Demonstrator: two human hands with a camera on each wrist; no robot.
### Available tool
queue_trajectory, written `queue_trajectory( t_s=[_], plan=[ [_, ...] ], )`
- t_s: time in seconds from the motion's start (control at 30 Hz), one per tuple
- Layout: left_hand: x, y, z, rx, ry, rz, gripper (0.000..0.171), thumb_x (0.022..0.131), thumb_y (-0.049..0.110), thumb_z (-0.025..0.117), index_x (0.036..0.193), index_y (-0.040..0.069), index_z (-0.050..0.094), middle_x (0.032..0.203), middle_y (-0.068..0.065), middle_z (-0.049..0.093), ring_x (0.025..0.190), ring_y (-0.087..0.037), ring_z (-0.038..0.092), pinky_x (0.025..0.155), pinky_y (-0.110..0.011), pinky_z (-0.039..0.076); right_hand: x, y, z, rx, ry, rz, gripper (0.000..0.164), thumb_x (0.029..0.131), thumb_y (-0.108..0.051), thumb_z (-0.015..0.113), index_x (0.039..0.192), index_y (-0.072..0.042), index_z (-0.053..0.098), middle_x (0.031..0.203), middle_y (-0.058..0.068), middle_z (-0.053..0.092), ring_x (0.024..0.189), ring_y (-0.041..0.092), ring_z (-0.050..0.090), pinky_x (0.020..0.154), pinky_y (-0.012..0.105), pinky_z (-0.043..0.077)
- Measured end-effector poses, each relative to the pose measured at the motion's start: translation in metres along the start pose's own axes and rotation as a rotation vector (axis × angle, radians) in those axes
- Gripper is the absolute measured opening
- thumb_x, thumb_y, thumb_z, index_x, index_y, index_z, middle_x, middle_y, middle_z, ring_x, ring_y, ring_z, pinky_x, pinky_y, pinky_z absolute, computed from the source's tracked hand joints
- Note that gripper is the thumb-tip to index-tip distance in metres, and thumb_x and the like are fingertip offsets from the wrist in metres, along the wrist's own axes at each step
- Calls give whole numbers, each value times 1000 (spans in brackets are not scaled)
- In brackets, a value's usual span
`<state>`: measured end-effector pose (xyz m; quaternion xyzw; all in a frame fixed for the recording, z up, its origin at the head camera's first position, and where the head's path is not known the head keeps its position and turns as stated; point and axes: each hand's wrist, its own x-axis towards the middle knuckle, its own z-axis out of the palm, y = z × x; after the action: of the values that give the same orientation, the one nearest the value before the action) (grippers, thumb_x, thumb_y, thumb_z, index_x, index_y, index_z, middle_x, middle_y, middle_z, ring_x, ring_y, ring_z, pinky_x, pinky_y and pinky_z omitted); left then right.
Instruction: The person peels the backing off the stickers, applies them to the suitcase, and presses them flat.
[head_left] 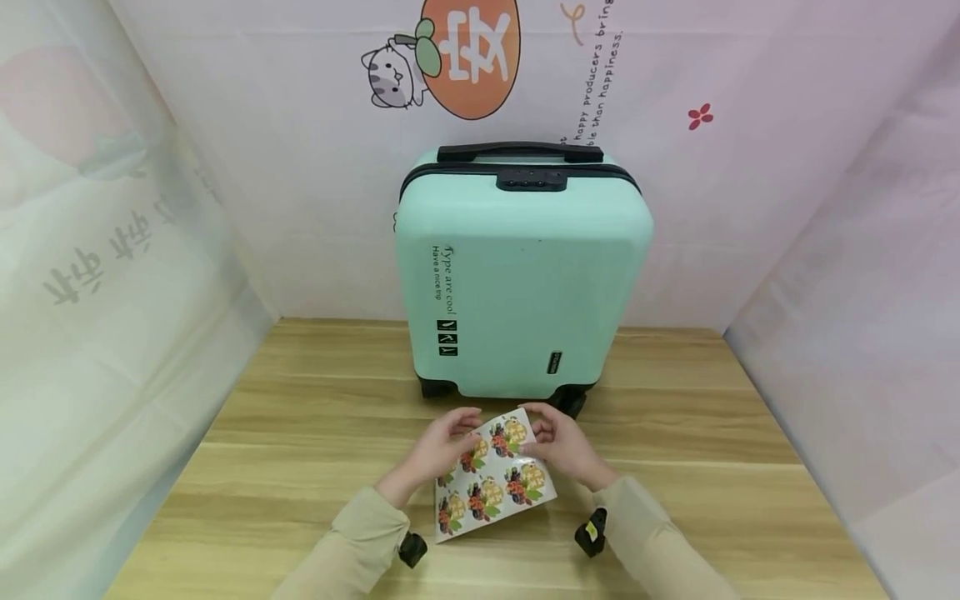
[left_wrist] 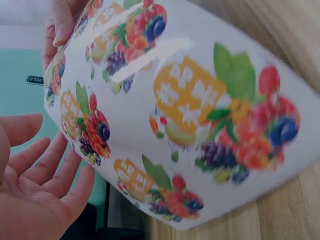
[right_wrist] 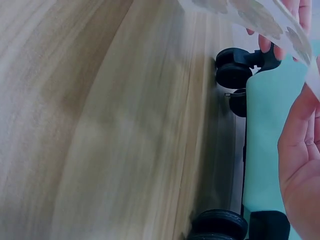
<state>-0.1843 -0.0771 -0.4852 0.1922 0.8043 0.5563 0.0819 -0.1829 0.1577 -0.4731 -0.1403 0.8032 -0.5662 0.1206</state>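
Note:
A glossy white sticker sheet with rows of fruit pictures and orange labels is held up at a slant above the wooden table. My right hand pinches its right upper edge, thumb on the printed face and fingers behind. At the upper left edge is my left hand. In the left wrist view this hand has its fingers spread, their tips at the sheet's edge, with the thumb apart from it. In the right wrist view the sheet shows partly from behind, with the right hand at its edge.
A mint-green suitcase with black trim stands upright on the table, just beyond the hands. Its black wheels are close to the right fingers. Printed white cloth hangs behind and at both sides.

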Motion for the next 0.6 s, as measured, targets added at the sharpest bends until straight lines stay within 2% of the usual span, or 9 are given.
queue_trajectory(
  t_s=[0.13,0.3,0.6],
  plan=[
    [0,1,-2,-10,45,-31,36,92,8,60,123,-9,55,107,-17,64,98,-28,62,88,-34,52,1,-2,-2,-20,-12,-12,58,82,0,70,134,2,45,88,14,62,64,10,54,56,21,46],
    [-1,5,-7,7,65,-65,28,89,8,64,114,-5,63,98,-14,67,87,-19,63,74,-21,52,1,-7,-5,-39,-4,-29,58,82,-1,71,133,3,45,90,16,62,66,12,55,57,23,47],
    [-3,8,-11,-18,66,-98,25,87,8,66,107,-6,67,94,-14,69,82,-13,63,69,-20,53,8,-15,-6,-141,41,-30,53,81,-7,73,129,1,51,88,9,62,73,14,56,62,23,47]
  ],
)
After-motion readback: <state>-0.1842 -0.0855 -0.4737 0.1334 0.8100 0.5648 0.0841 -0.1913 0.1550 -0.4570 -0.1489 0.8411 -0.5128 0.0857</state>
